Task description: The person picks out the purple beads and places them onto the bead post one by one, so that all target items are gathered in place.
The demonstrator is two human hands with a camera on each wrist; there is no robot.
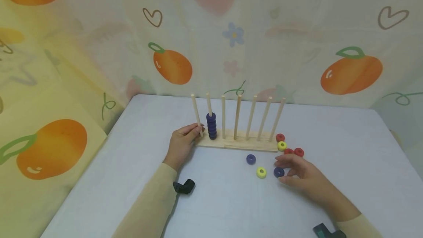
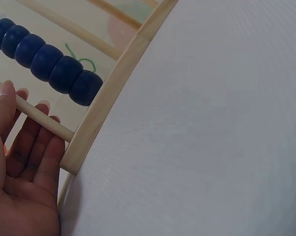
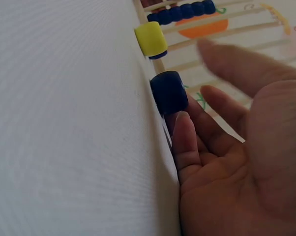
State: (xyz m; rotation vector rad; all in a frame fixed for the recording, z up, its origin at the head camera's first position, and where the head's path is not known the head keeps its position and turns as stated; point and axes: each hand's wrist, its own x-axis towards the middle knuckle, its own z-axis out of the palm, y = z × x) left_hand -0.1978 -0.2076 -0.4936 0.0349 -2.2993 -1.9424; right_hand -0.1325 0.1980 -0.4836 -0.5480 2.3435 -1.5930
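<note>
**Hands at the wooden peg rack, one on a peg, one at a blue ring**

The left hand point(image 1: 181, 143) pinches the leftmost thin wooden peg point(image 1: 196, 115) of the pale wooden peg rack point(image 1: 236, 142), thumb and fingertips point(image 2: 42, 107) closed around its lower part, just above the base. On the next peg sits a stack of dark blue rings point(image 1: 212, 125).

The right hand point(image 1: 304, 177) rests on the white tabletop point(image 1: 347, 150) with fingers loosely spread and holds nothing; one fingertip point(image 3: 182, 129) touches a loose dark blue wooden ring point(image 1: 279, 172) lying flat before the rack.

Just beside it lies a yellow ring point(image 1: 261, 172), and another blue ring point(image 1: 250, 159) lies nearer the rack. Three red rings point(image 1: 299, 152) and a second yellow ring point(image 1: 281, 145) cluster at the rack's right end.
</note>
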